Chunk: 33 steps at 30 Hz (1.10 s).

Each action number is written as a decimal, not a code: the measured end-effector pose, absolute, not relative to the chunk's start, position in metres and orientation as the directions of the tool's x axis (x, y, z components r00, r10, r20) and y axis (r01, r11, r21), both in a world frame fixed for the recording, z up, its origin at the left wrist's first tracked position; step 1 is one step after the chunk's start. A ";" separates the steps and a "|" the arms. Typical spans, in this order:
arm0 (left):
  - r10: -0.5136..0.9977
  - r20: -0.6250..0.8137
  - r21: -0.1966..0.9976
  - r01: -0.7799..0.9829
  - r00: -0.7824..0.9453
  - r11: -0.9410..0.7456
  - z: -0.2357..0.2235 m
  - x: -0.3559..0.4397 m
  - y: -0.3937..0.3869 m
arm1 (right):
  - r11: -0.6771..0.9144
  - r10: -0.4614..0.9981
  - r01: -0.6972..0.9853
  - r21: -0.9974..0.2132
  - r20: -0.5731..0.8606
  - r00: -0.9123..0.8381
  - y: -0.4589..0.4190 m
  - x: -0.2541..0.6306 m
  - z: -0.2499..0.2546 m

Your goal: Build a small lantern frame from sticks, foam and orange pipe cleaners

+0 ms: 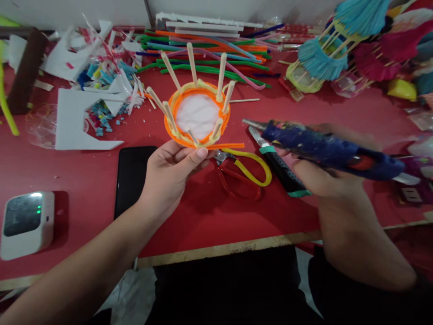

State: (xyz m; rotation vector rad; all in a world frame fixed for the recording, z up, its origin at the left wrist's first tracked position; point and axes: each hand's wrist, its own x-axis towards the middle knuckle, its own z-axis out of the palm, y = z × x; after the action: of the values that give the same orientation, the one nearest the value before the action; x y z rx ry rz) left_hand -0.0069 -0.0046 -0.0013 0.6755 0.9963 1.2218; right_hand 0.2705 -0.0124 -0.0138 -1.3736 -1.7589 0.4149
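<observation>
Here, the left hand (176, 167) pinches the near rim of a round orange basket (198, 115) between thumb and fingers, holding it above the table (209, 225). Its wooden sticks (191, 63) point up and splay outward, while a loose orange strip (233, 146) runs rightward from the near edge. The right hand (324, 176) grips a blue glue gun (314, 144), its long axis running crosswise, nozzle toward the basket but apart from it. The tabletop is red, with pliers (248, 175), a cutter (279, 167) and a phone (130, 178) on it; behind stands a pale wall (237, 6).
</observation>
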 end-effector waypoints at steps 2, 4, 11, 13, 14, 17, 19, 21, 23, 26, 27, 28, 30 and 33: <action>0.965 -0.262 0.884 -0.402 -0.001 0.239 -0.002 -0.007 -0.005 | 0.488 0.848 0.586 -0.647 0.511 -0.141 -0.013 0.261 -0.010; 0.965 -0.262 0.897 -0.376 -0.029 0.232 -0.003 -0.007 -0.005 | 0.587 0.792 0.543 -0.601 0.567 -0.227 -0.012 0.251 -0.004; 0.961 -0.277 0.877 -0.410 -0.009 0.249 0.000 -0.006 -0.004 | 0.558 0.820 0.563 -0.610 0.511 -0.259 -0.011 0.233 0.005; 0.962 -0.272 0.872 -0.423 0.003 0.248 0.000 -0.006 -0.004 | 0.556 0.817 0.573 -0.602 0.524 -0.242 -0.012 0.231 0.004; 0.963 -0.270 0.872 -0.423 0.006 0.247 0.000 -0.006 -0.004 | 0.562 0.810 0.574 -0.595 0.536 -0.238 -0.012 0.231 0.003; 0.963 -0.270 0.876 -0.415 0.001 0.246 0.000 -0.006 -0.005 | 0.587 0.792 0.571 -0.574 0.555 -0.256 -0.012 0.230 0.002; 0.962 -0.274 0.877 -0.411 -0.003 0.249 0.000 -0.006 -0.005 | 0.593 0.787 0.577 -0.562 0.558 -0.265 -0.011 0.229 0.002; 0.960 -0.279 0.879 -0.405 -0.005 0.253 0.000 -0.007 -0.005 | 0.588 0.786 0.589 -0.554 0.564 -0.253 -0.011 0.229 0.002; 0.959 -0.282 0.880 -0.399 -0.005 0.257 -0.001 -0.007 -0.005 | 0.578 0.787 0.607 -0.545 0.569 -0.238 -0.012 0.228 0.002; 0.963 -0.270 0.878 -0.411 -0.001 0.245 -0.002 -0.007 -0.005 | 0.581 0.783 0.615 -0.533 0.573 -0.242 -0.011 0.229 0.002; 0.964 -0.266 0.878 -0.413 0.000 0.242 -0.002 -0.007 -0.005 | 0.580 0.784 0.612 -0.538 0.572 -0.241 -0.011 0.229 0.001; 0.964 -0.265 0.879 -0.411 -0.002 0.241 -0.003 -0.007 -0.005 | 0.579 0.787 0.605 -0.546 0.569 -0.239 -0.011 0.230 0.001; 0.963 -0.268 0.886 -0.395 -0.011 0.242 -0.003 -0.008 -0.005 | 0.576 0.789 0.595 -0.560 0.572 -0.224 -0.011 0.231 0.000; 0.963 -0.266 0.896 -0.375 -0.029 0.236 -0.003 -0.008 -0.005 | 0.560 0.792 0.609 -0.561 0.579 -0.194 -0.010 0.232 -0.001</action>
State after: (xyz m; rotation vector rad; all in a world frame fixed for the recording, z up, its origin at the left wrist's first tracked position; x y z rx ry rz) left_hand -0.0075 -0.0047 -0.0026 0.7076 1.0952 1.2288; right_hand 0.2323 -0.0102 -0.0006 -1.1362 -1.9017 0.2571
